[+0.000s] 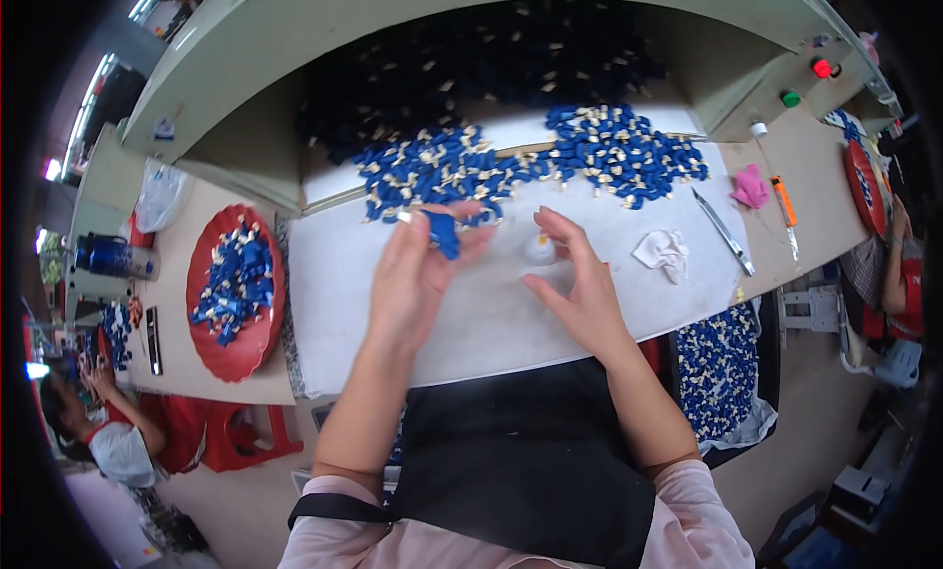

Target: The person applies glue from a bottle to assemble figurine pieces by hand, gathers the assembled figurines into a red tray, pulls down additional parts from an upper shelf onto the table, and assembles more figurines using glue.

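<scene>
My left hand [405,279] is raised over the white work surface [471,333], its fingers closed round a small blue piece [444,237] with a pale end. Opposite it, my right hand [587,286] is open, thumb and fingers apart and curved. Between them stands a small white bottle [541,249] with a yellowish mark; I see no clear grip on it. Beyond both hands lies a pile of blue pieces with cream ends [432,171], and a second similar pile [624,151] lies to its right.
On the left, a red scalloped tray [257,348] holds more blue pieces. Rightward lie a crumpled white cloth [664,253], tweezers [724,233], a pink cloth [750,187] and an orange-handled tool [784,201]. A lined bin [764,422] of pieces stands below right. People sit at both sides.
</scene>
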{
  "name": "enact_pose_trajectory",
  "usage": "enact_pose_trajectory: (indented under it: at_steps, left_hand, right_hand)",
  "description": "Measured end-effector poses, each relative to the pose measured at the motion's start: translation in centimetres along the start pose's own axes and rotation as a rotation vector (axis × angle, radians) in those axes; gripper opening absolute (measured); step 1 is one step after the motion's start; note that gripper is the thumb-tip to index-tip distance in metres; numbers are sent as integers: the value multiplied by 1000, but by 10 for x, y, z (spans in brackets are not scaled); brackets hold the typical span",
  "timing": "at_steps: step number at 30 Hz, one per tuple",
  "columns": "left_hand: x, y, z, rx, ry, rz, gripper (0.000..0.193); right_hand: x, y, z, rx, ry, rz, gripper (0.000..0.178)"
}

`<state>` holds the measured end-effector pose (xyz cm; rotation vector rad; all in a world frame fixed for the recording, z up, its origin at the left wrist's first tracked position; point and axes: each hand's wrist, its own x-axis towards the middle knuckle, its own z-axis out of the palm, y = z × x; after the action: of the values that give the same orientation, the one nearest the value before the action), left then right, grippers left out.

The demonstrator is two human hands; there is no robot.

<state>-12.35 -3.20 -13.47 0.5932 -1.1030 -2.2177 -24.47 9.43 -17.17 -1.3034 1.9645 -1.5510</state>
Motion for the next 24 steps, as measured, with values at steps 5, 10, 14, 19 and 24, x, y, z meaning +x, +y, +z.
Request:
enact_pose_trajectory:
  at_steps: [5,10,14,19,24]
  left_hand:
    - [-23,-25,-13,-187,-55,-138,21]
    - [-34,-31,-5,-178,-95,-281,18]
    - [-39,-44,-10,-271,-206,-325,24]
    - [-41,-38,7,-411,-205,-431,38]
    - [-46,-50,0,-372,-185,-430,37]
  right_hand:
    - [-4,1,6,12,-40,133,38]
    - [-42,-6,-10,355,113,95,34]
    - [-58,-21,-20,546,114,98,38]
    - [-65,-25,-27,499,213,110,37]
    - [-65,-36,-29,645,365,140,39]
